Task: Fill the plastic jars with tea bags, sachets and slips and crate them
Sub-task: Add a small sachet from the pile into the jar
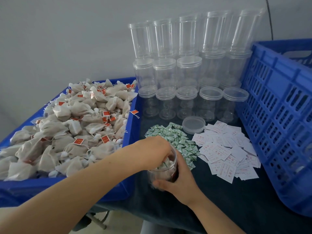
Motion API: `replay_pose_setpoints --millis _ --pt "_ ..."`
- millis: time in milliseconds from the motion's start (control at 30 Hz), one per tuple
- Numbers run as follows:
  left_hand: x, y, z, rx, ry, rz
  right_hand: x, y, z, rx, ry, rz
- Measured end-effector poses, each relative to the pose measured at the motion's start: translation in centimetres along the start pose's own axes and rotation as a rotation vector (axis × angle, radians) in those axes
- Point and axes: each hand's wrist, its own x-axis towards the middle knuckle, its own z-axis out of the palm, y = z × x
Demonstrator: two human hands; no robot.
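Inside jar [166, 168], left hand [152, 149] fingers; right hand [179, 180] grips it.

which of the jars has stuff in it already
The jar at the front, gripped by the right hand with the left hand at its mouth; the stacked jars behind look empty.

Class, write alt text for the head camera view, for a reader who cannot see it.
A person's left hand reaches into an open plastic jar gripped by the right hand. Left lies a blue bin heaped with tea bags; behind are sachets, slips, stacked empty jars and a blue crate.
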Motion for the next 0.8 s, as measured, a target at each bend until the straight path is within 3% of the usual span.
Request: replay_pose_setpoints --millis 367,667,800 --pt "-0.3 -0.2 -0.8 0.025 0.02 -0.023 0.0 0.1 -0.1 -0.015 0.01 -0.018" --pt "0.3 -2.5 -3.9 -0.425 0.28 0.01 -1.0 -0.9 -0.6 -0.08 0.053 -0.053" --pt "3.2 -2.6 -3.8 -0.472 0.299 -0.011 -2.5 -1.7 -2.4 -0.107 0.076 -0.087"
